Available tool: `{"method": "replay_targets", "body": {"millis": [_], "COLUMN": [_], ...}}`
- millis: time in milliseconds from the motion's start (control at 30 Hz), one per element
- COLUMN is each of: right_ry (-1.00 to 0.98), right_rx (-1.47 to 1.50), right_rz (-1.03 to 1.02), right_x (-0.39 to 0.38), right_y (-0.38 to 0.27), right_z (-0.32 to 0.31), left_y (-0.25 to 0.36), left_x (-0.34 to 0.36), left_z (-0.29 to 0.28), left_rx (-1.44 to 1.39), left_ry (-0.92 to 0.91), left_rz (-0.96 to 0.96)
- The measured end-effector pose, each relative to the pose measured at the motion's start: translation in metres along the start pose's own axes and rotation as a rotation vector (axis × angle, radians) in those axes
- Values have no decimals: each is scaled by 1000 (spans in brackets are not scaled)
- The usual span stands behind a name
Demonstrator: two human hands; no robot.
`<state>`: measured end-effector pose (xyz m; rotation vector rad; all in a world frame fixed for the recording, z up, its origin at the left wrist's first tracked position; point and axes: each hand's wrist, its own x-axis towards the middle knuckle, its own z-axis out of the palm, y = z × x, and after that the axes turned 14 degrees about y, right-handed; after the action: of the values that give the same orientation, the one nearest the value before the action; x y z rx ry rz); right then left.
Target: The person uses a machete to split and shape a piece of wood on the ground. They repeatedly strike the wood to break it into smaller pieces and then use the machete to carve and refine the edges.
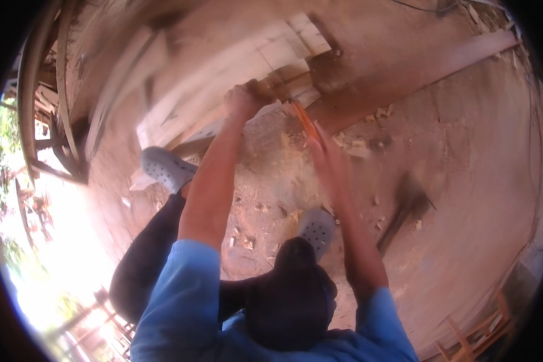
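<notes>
My right hand [326, 151] is closed round a slim orange tool [306, 119], whose kind I cannot make out in the blur. Its far end meets the end of a piece of wood. Further up and to the left, my left hand [241, 102] is closed on a dark brown wooden piece [263, 92], beside pale boards [205, 99] on the ground. Motion smears both hands, so single fingers hardly show.
A long reddish plank [416, 69] runs to the upper right. On the dirt floor right of my arm lies a dark-headed tool with a handle [409, 194]. Wood chips are scattered between my grey clogs [317, 230]. Wooden frames [54, 145] stand left, a wooden stool [479, 332] lower right.
</notes>
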<state>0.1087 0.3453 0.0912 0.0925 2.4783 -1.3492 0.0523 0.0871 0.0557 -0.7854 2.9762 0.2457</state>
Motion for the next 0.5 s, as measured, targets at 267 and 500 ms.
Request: {"method": "replay_targets", "body": {"millis": [267,500], "right_ry": [172,38], "right_rx": [467,408], "right_rz": [-193,30], "right_x": [-18,-63], "right_y": [-1,19], "right_z": [-9,-10], "left_y": [3,10], "left_x": [-3,1], "left_z": [-8,-6], "left_rx": [-43,56], "left_ry": [24,-35], "left_rz": [20,-46]}}
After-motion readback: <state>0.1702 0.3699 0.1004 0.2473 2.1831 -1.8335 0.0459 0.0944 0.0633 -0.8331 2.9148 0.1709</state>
